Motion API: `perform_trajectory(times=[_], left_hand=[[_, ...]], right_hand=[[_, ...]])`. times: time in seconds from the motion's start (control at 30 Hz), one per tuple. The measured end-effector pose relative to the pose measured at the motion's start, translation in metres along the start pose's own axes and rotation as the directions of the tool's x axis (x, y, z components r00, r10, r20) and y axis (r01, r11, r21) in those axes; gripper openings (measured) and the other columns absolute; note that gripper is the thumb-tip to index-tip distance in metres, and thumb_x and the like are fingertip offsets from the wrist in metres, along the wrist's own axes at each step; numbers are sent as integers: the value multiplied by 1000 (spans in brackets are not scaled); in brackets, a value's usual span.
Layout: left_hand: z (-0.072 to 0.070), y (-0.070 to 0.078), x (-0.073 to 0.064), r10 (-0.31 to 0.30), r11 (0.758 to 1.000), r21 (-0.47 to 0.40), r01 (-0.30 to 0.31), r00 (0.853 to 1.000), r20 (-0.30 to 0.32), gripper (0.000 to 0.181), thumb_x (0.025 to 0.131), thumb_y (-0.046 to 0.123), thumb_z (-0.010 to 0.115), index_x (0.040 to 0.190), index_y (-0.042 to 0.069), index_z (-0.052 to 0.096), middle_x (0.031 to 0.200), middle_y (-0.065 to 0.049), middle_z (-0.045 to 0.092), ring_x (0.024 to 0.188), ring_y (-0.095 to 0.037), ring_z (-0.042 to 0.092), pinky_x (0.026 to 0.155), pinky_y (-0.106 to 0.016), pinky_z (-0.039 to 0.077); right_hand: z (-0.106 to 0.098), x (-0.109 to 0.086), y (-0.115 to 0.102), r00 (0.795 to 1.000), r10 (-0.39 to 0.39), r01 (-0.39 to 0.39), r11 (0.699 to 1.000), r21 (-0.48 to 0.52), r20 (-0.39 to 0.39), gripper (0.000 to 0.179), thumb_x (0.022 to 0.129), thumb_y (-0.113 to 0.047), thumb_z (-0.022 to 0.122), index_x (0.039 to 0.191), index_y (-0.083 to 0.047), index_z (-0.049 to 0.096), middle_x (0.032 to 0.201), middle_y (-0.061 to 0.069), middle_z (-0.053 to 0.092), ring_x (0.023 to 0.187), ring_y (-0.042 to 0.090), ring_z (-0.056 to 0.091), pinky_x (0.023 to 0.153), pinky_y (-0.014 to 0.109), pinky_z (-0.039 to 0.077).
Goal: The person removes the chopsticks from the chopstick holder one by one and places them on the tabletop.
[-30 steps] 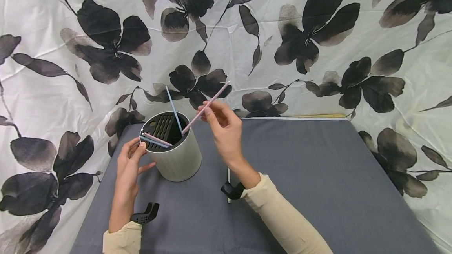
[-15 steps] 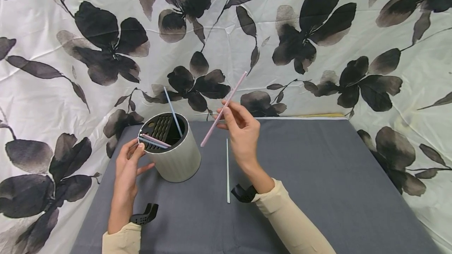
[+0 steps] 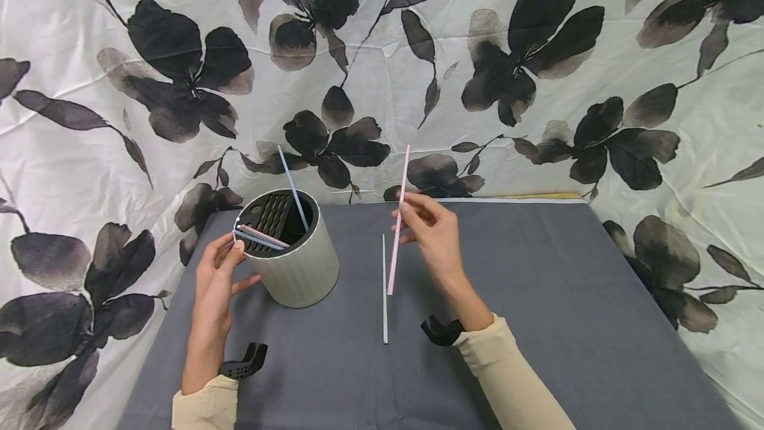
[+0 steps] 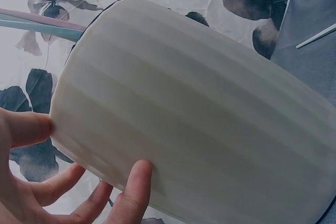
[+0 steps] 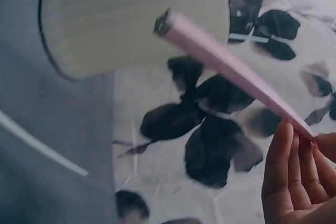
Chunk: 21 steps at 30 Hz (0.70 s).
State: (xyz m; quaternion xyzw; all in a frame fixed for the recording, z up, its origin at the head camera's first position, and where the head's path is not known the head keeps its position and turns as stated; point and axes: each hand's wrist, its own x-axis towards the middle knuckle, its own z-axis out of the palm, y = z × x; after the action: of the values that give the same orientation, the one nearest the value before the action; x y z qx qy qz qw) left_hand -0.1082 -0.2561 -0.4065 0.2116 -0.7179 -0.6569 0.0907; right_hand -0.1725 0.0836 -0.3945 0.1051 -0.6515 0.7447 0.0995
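Observation:
A pale cylindrical pen holder (image 3: 302,275) with a dark slotted insert (image 3: 268,216) stands on the cloth. My left hand (image 3: 217,277) grips its near-left rim, one finger pressing the outer wall in the left wrist view. A blue pencil (image 3: 292,188) leans inside at the back. Another pink pencil (image 3: 262,236) and blue pencil (image 3: 253,240) lean out over the left rim. Right of the holder, my right hand (image 3: 432,234) pinches a slim pink pencil (image 3: 394,251) near its middle, almost upright; its dark end faces the right wrist camera. Beside it, a whitish pencil (image 3: 384,290) lies on the cloth.
A dark grey cloth (image 3: 549,297) covers the table. Behind it hangs a white floral sheet (image 3: 430,118). A thin yellow and white strip (image 3: 537,198) runs along the table's back edge. Black camera bands (image 3: 442,330) sit on both wrists.
My right hand has carried the pink pencil out of the holder, rightward and then down towards the whitish pencil, turning it nearly upright. My left hand stays at the rim.

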Motion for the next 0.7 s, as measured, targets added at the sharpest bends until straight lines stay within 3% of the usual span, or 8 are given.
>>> perform_trajectory(times=[0.2, 0.43, 0.7], left_hand=[[0, 1, 0, -1, 1000, 1, 1, 1000, -2, 56, 107, 40, 59, 155, 17, 42, 143, 3, 46, 113, -8, 55, 71, -25, 67], [-1, 1, 0, -7, 1000, -8, 7, 1000, -14, 55, 106, 40, 59, 153, 18, 43, 136, 8, 47, 113, -8, 55, 70, -26, 67], [0, -1, 2, -15, 1000, -10, 15, 1000, -10, 55, 106, 40, 59, 154, 18, 43, 138, 8, 47, 113, -8, 55, 70, -25, 67]], right_hand=[[-21, -7, 20, 990, 136, -137, 988, -67, -25, 26, 102, -12, 69, 127, -5, 69, 98, 18, 77, 71, 21, 76, 55, 28, 64], [-39, -18, 45, 954, 289, -299, 938, -174, -83, 26, 102, -12, 68, 127, -5, 69, 105, 22, 75, 70, 17, 73, 57, 31, 65], [-54, -30, 83, 930, 343, -366, 895, -254, -130, 27, 100, -9, 70, 126, -1, 70, 104, 27, 73, 65, 15, 66, 54, 39, 65]])
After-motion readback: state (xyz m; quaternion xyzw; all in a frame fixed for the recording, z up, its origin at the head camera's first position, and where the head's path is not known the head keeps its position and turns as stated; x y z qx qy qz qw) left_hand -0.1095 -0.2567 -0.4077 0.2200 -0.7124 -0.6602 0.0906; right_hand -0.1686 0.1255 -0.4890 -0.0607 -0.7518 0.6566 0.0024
